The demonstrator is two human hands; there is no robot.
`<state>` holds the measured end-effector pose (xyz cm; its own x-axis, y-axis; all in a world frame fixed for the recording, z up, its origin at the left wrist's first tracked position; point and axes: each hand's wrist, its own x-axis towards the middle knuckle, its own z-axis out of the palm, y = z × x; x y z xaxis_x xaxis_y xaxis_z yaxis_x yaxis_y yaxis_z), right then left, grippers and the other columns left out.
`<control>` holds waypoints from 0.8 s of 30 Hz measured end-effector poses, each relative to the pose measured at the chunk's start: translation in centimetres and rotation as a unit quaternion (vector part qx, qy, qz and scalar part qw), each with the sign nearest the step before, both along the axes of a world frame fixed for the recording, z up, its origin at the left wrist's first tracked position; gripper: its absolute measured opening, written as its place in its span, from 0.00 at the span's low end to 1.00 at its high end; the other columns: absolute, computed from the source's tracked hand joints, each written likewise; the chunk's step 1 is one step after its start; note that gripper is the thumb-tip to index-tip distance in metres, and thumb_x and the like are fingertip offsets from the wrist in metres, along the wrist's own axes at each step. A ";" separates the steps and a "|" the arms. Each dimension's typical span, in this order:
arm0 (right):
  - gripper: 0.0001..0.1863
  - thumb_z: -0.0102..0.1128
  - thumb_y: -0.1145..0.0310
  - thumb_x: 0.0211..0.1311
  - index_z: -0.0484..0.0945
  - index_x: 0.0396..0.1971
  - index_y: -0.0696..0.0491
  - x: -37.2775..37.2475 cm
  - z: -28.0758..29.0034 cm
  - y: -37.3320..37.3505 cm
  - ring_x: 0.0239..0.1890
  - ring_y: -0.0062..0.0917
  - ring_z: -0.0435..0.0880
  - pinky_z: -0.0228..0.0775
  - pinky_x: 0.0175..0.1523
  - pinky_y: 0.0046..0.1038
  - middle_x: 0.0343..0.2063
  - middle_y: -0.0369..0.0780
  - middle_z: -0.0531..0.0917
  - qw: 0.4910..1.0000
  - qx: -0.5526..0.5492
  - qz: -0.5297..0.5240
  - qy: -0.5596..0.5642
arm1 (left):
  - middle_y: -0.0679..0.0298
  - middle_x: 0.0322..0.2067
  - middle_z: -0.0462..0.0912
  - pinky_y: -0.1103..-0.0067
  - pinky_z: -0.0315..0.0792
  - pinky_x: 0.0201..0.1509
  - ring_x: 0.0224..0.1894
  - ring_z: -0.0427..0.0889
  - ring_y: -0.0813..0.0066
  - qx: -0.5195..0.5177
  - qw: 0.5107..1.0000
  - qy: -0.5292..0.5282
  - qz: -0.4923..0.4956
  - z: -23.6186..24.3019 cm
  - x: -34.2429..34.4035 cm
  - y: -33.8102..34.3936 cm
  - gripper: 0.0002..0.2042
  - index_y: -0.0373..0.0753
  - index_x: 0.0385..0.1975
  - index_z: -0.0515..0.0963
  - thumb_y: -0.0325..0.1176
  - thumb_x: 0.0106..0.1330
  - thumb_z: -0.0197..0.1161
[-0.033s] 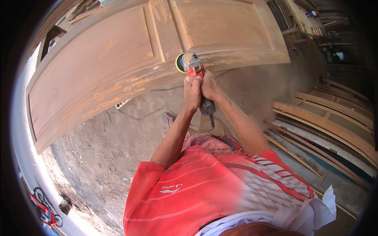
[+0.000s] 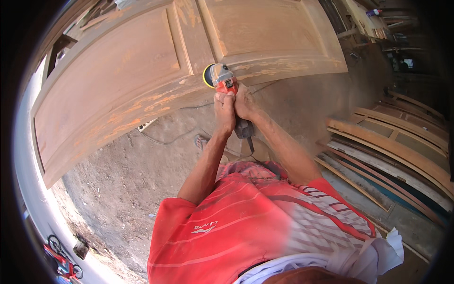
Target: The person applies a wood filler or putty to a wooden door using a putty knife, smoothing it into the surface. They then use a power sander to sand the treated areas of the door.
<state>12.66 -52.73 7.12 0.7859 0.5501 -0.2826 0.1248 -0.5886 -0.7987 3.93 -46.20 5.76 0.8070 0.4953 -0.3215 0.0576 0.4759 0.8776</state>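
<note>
Both my hands grip an angle grinder [image 2: 222,75] with a red and grey body and a round, yellow-edged pad [image 2: 207,75]. My left hand [image 2: 224,111] wraps its near left side, just behind the red part. On the other side, my right hand [image 2: 245,103] is closed round the body. The black rear end and its cord point back toward me. The pad is at the near rail of a panelled wooden door [image 2: 142,52], below the middle upright. Pale orange patches mark the wood along this rail. Whether the pad touches the surface, I cannot tell.
A white power strip [image 2: 147,125] lies by the door's near edge, with a grey cable [image 2: 172,142] looping over the dirt floor. My sandalled foot [image 2: 201,141] stands below. Wooden frames and boards [image 2: 392,137] are stacked at right. A red motorbike [image 2: 60,260] is at lower left.
The grinder and both hands have shifted slightly left along the door's near rail. My grip looks the same.
</note>
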 end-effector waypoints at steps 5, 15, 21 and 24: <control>0.31 0.68 0.47 0.61 0.81 0.47 0.63 5.5 0.9 -5.3 0.47 0.47 0.88 0.77 0.50 0.42 0.40 0.57 0.87 0.999 -0.002 -0.045 0.007 | 0.57 0.52 0.77 0.72 0.69 0.62 0.53 0.75 0.70 0.046 0.995 -0.045 -0.072 1.6 6.1 -3.2 0.23 0.32 0.60 0.68 0.42 0.73 0.55; 0.29 0.70 0.41 0.57 0.87 0.40 0.57 23.2 4.4 -24.4 0.35 0.25 0.85 0.77 0.39 0.34 0.31 0.40 0.88 0.964 -0.034 -0.262 0.040 | 0.56 0.39 0.82 0.71 0.76 0.49 0.42 0.80 0.68 -0.002 0.974 -0.051 -0.221 -0.3 29.2 -21.9 0.24 0.26 0.46 0.78 0.46 0.64 0.59; 0.30 0.65 0.45 0.64 0.84 0.43 0.62 22.3 1.1 -24.2 0.38 0.32 0.87 0.77 0.42 0.39 0.33 0.49 0.88 0.990 0.025 -0.138 -0.020 | 0.59 0.36 0.83 0.73 0.75 0.47 0.40 0.80 0.73 0.048 0.979 -0.089 -0.177 -1.0 26.1 -20.6 0.18 0.30 0.42 0.80 0.41 0.68 0.55; 0.28 0.62 0.48 0.66 0.82 0.44 0.63 21.5 -0.7 -22.9 0.40 0.35 0.87 0.77 0.46 0.40 0.35 0.51 0.88 0.996 0.009 -0.086 -0.023 | 0.62 0.38 0.82 0.75 0.74 0.49 0.42 0.79 0.75 0.000 0.984 -0.094 -0.150 0.2 23.3 -19.1 0.16 0.32 0.45 0.79 0.39 0.69 0.54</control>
<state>34.18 -75.63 6.42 0.8806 0.4116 -0.2346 0.0613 -0.5900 -0.8051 27.25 -65.29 5.95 0.9620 0.2265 -0.1527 0.0320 0.4618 0.8864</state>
